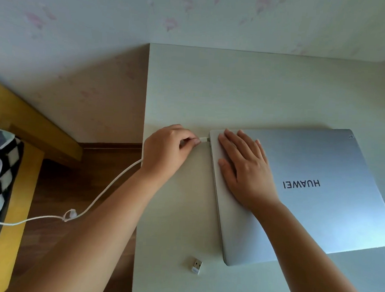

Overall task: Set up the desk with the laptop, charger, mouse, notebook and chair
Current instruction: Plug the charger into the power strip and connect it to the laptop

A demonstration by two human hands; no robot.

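Charger plug (203,138), pinched in the left hand (164,151), lay in line with the port on the laptop (307,196) left edge, directly rightward, while the right hand (246,168) pressed flat on the lid.

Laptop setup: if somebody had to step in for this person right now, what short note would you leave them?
Left hand pinches the white charger plug at the port on the laptop's left edge; whether it is fully seated cannot be told. Right hand lies flat on the closed silver Huawei laptop, steadying it on the desk. The charger cable trails off the desk's left side. A small USB receiver lies near the laptop's front corner. Left: confirm plug, open laptop, receiver; mouse, notebook, chair not in view.
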